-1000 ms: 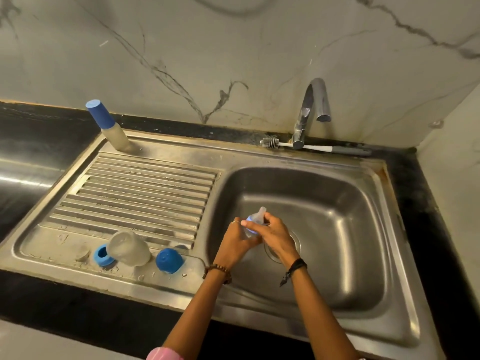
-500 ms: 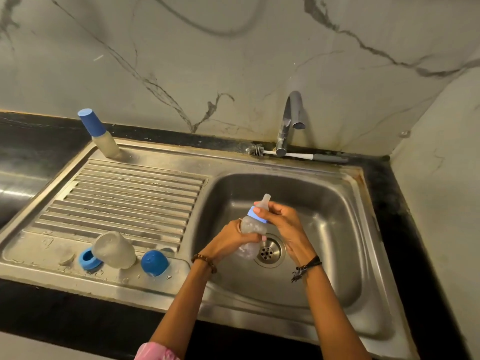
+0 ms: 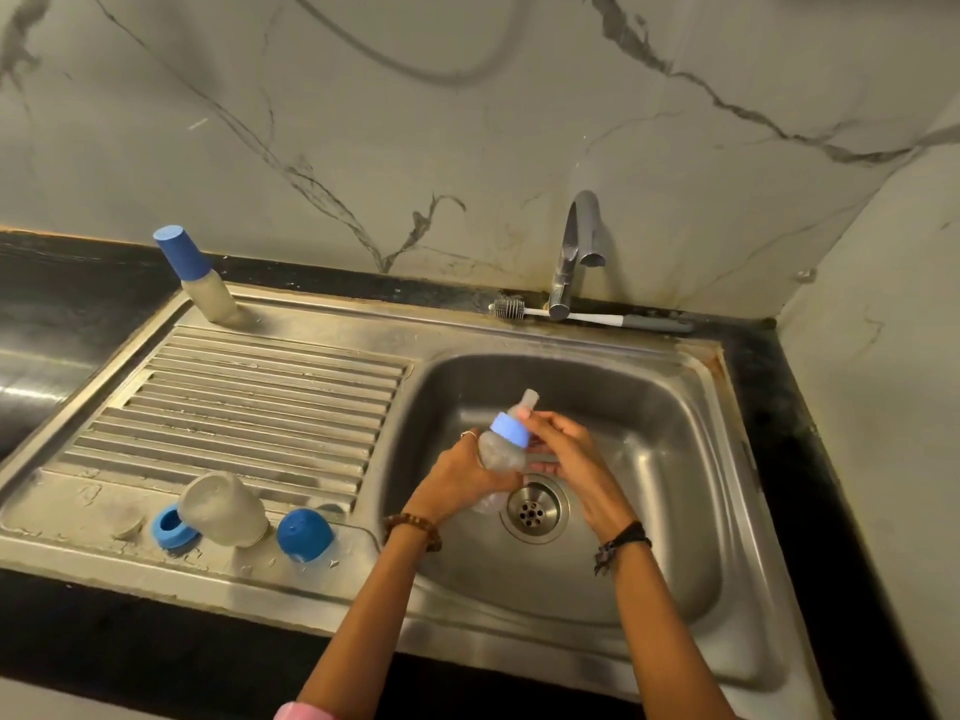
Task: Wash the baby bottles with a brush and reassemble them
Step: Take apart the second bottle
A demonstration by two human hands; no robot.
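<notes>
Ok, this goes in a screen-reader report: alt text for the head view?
Two hands hold a baby bottle with a blue collar over a steel sink: left hand on the body, right hand at the collar. A bottle brush lies behind the tap.

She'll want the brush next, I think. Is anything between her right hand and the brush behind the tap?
Partly. The brush lies along the back ledge, and the tap base stands in front of the middle of its handle. Both ends are clear. The right hand grips the bottle, as does the left hand.
</notes>
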